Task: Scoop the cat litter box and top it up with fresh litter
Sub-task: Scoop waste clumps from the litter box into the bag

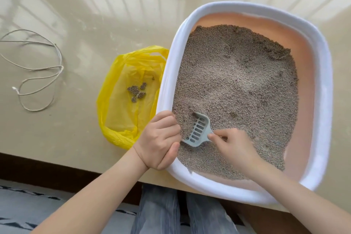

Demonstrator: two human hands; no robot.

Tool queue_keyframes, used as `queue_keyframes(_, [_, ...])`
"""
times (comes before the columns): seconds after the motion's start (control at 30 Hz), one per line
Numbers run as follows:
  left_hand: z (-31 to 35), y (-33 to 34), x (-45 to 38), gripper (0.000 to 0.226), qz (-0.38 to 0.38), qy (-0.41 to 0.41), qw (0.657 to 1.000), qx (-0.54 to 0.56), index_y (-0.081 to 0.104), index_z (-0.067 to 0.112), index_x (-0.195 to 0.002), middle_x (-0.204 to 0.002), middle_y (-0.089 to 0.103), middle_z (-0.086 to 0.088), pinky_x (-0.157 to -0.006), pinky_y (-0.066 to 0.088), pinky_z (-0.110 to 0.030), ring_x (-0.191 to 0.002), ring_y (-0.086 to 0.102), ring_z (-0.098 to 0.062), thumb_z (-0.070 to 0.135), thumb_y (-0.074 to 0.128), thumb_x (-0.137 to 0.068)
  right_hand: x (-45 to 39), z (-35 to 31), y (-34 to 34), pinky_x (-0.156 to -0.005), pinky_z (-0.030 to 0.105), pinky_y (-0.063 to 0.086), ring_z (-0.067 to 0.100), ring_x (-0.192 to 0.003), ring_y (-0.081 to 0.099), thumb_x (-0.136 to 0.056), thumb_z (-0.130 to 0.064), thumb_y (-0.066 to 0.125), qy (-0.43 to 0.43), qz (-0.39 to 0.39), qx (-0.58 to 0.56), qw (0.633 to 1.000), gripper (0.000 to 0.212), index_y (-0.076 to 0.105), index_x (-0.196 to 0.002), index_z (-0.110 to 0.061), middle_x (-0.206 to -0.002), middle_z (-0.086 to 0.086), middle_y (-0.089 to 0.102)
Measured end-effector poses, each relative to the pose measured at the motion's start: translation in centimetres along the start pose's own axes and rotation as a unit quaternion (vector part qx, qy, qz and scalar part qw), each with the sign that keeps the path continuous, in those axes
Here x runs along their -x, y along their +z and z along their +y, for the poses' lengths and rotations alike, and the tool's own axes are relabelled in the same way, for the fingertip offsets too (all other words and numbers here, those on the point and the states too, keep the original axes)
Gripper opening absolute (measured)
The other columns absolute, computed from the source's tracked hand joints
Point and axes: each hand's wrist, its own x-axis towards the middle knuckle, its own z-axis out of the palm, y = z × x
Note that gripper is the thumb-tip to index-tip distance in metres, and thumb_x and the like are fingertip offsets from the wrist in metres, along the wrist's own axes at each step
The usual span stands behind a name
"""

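Glossy beige tabletop [79, 24], striped with window-grille shadow across the upper frame; dark table edge and patterned floor along the bottom. Far left: loose loop of pale cord [38, 70], well apart from everything else. Left of centre: yellow plastic bag [121, 104] spread open and flat, its right side tucked against the box wall, with a small cluster of grey-brown clumps [137, 91] lying inside. Lower centre: left hand [161, 142] clamped over the near-left corner of the rim, fingers curled inside and thumb pressed along the outer wall — a steadying hold. Centre to right: litter box [321, 85], white rim and pink interior, filling the right half of the frame and overhanging the table's near edge slightly; grey litter [237, 81] uneven, banked toward the left and far side, bare pink floor exposed along the right. Near-left part of the bed: pale slotted scoop [199, 129], front lip dug into the granules just beside the left hand. Right of it: right hand [235, 144], motion-blurred, fingers pinched round the scoop's short handle. Step in hand, by judgement: sifting for clumps — scooping part-way done, no fresh litter container in view. Next move likely to call for lifting the scoop level, shaking loose grains through the slots, then carrying over the rim leftward to tip into the bag.
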Motion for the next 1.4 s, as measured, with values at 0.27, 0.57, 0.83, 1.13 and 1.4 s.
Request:
queue_keyframes(0.27, [0.1,-0.1,-0.1,0.041,-0.005,-0.010,1.000,0.004,0.044,0.010,-0.054,-0.061,0.037,-0.005,-0.077,0.043,-0.039,-0.062,0.035,-0.022,0.016,0.028,-0.091,-1.2,0.6,0.3,-0.053,0.026,0.027,0.010,-0.043,0.035,-0.091,-0.041,0.056,0.021,-0.010,-0.109,0.994,0.033,0.069,-0.073,-0.015,-0.049,-0.004,0.048])
queue_keyframes(0.57, [0.2,-0.2,0.0,0.044,-0.027,-0.025,0.999,-0.010,0.044,0.010,-0.055,-0.062,0.035,-0.005,-0.084,0.039,-0.033,-0.062,0.035,-0.024,0.018,0.025,-0.093,0.6,0.3,-1.3,-0.048,0.018,0.034,0.005,-0.047,0.039,-0.093,-0.022,0.059,-0.017,0.107,-0.295,0.949,0.028,0.069,-0.072,-0.007,-0.050,-0.006,0.047])
queue_keyframes(0.83, [0.1,-0.1,0.2,0.048,-0.034,-0.034,0.998,-0.037,0.049,0.009,-0.054,-0.060,0.038,-0.006,-0.090,0.036,-0.030,-0.063,0.040,-0.025,0.021,0.023,-0.093,5.2,2.2,-1.5,-0.045,0.024,0.025,0.010,-0.044,0.030,-0.097,-0.022,0.051,0.041,0.085,-0.284,0.954,0.034,0.050,-0.071,-0.001,-0.049,-0.005,0.037])
queue_keyframes(1.13, [0.1,-0.1,0.1,0.049,-0.026,-0.024,0.999,-0.038,0.049,0.008,-0.053,-0.059,0.039,-0.008,-0.089,0.036,-0.030,-0.063,0.038,-0.025,0.020,0.023,-0.093,8.7,2.4,-2.8,-0.029,0.020,0.033,0.016,-0.027,0.035,-0.101,-0.016,0.042,0.196,0.017,-0.401,0.895,0.028,0.048,-0.080,0.001,-0.042,0.003,0.044])
queue_keyframes(1.4, [0.1,0.0,0.0,0.046,-0.017,-0.020,0.999,-0.039,0.046,0.009,-0.052,-0.059,0.036,-0.007,-0.088,0.036,-0.030,-0.062,0.035,-0.024,0.019,0.024,-0.092,5.9,2.8,-2.9,-0.028,0.018,0.034,0.009,-0.027,0.036,-0.101,-0.007,0.038,0.262,0.000,-0.387,0.884,0.026,0.050,-0.081,0.002,-0.044,0.005,0.045])
